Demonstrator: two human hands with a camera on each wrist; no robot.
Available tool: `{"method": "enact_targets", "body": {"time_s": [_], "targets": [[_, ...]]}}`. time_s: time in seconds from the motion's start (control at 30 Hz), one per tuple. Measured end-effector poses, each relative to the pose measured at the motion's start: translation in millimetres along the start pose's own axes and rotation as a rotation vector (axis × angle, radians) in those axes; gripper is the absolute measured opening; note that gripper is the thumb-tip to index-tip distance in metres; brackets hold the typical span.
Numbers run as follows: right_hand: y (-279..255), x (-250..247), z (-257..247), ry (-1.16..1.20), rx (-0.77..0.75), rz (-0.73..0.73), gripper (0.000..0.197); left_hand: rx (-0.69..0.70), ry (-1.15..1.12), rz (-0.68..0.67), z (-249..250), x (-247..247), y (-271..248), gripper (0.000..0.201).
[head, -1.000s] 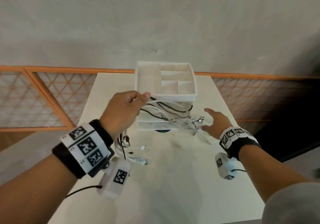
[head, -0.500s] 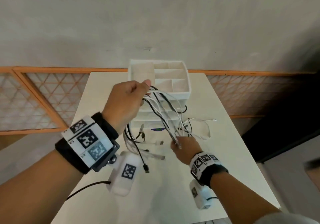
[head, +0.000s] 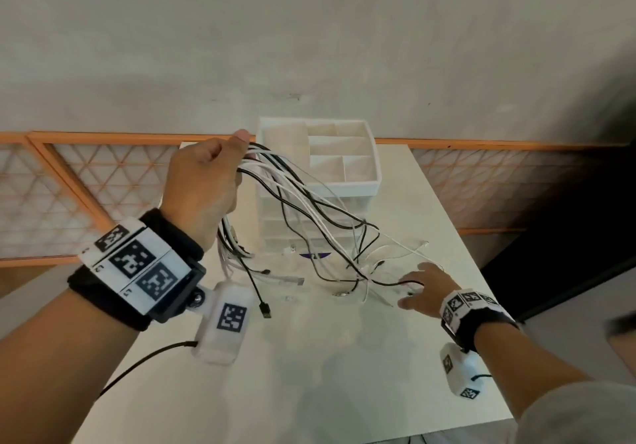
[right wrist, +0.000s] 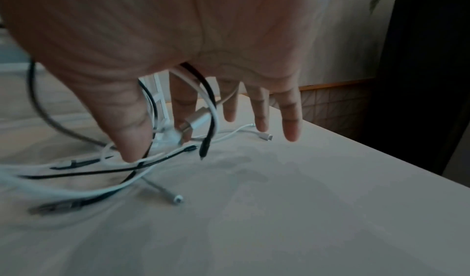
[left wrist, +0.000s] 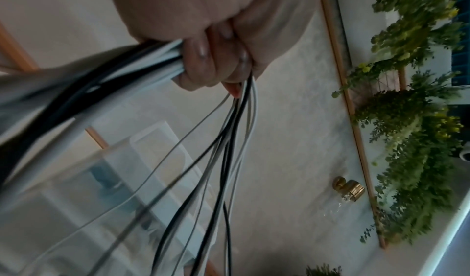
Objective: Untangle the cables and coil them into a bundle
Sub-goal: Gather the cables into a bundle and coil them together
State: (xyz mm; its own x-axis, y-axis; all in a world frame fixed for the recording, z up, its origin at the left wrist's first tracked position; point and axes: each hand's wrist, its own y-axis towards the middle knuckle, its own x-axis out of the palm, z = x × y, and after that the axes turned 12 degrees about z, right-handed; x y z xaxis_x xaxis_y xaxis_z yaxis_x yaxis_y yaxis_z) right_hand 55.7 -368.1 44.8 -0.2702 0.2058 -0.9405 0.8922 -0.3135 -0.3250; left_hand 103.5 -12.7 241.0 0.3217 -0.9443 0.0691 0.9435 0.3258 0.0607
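Note:
A tangle of black and white cables (head: 311, 202) hangs from my left hand (head: 206, 182), which grips the gathered strands in a fist, raised in front of the drawer unit. The left wrist view shows the fingers (left wrist: 203, 51) curled round the cables (left wrist: 229, 139). Loose ends and plugs trail onto the table (head: 309, 357). My right hand (head: 426, 288) is low over the table at the right, fingers spread and straight among the cable ends (right wrist: 101, 169). A black and a white strand and a silver plug (right wrist: 195, 121) hang by its index finger; the thumb touches strands on the table.
A white drawer unit with a compartment tray (head: 375, 182) on top stands at the back middle of the table, right behind the cables. A black plug (head: 265, 309) dangles under my left wrist. The table's right edge (head: 481, 271) is close to my right hand.
My right hand has gone from the middle of the tangle out to the right and down, fingers now spread. My left hand has lifted the bundle higher.

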Motion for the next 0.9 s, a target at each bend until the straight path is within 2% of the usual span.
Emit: {"method": "enact_targets", "body": {"time_s": [0.07,0.1,0.17,0.2,0.27,0.3,0.33,0.37,0.4,0.43,0.47,0.5,0.6,0.67,0.77,0.83,0.9], "targets": [[-3.1,0.9,-3.2,0.043,-0.016,0.029,0.064,-0.012,-0.013,0.021,-3.4,2.3,1.3,0.061],[-6.2,-2.4,-7.8,0.054,-0.02,0.059,0.055,-0.01,-0.011,0.024,-6.2,3.8,1.4,0.062],[-5.3,-10.8,-17.6,0.131,-0.023,0.182,0.022,0.01,0.049,0.019,-13.3,5.4,0.7,0.063],[-3.5,-15.1,-21.4,0.183,-0.039,0.251,0.014,0.022,0.085,0.02,-16.3,5.1,0.6,0.062],[-6.7,-25.3,-28.8,0.285,-0.03,0.342,0.012,0.023,0.095,0.048,-19.8,2.3,2.9,0.058],[-8.6,-28.0,-29.5,0.294,-0.022,0.344,0.029,0.013,0.069,0.077,-19.3,0.5,5.2,0.057],[-9.9,-27.5,-27.7,0.271,-0.031,0.303,0.059,0.0,0.034,0.105,-17.3,-1.4,7.7,0.054],[-14.3,-27.6,-27.0,0.24,-0.029,0.227,0.088,-0.007,-0.001,0.123,-14.0,-3.1,10.6,0.048],[-15.5,-24.4,-23.9,0.222,-0.016,0.162,0.108,-0.011,-0.025,0.133,-10.3,-4.1,12.9,0.042],[-18.6,-22.9,-22.5,0.19,0.002,0.107,0.118,-0.007,-0.033,0.135,-7.5,-4.2,13.9,0.039],[-18.2,-18.1,-20.0,0.162,0.008,0.092,0.118,0.003,-0.029,0.128,-5.8,-3.1,13.8,0.037],[-17.9,-16.7,-19.5,0.117,0.018,0.093,0.108,0.018,-0.021,0.113,-5.6,-1.3,12.8,0.037],[-11.7,-20.7,-19.7,0.097,0.088,0.148,0.047,0.03,-0.006,0.1,-7.8,3.2,9.2,0.036],[-9.8,-28.2,-18.0,0.104,0.081,0.166,0.045,0.012,-0.027,0.137,-8.0,2.4,11.1,0.037],[-13.9,-32.2,-16.7,-0.007,0.027,0.09,0.051,0.001,-0.062,0.173,-9.7,-0.9,15.4,0.037],[-22.6,-30.4,-21.0,-0.085,-0.031,-0.029,0.041,0.014,-0.055,0.154,-13.2,-0.9,14.2,0.034],[-27.7,-28.0,-22.0,0.02,-0.004,-0.086,0.021,0.035,-0.019,0.117,-17.8,-0.2,12.4,0.032]]}}
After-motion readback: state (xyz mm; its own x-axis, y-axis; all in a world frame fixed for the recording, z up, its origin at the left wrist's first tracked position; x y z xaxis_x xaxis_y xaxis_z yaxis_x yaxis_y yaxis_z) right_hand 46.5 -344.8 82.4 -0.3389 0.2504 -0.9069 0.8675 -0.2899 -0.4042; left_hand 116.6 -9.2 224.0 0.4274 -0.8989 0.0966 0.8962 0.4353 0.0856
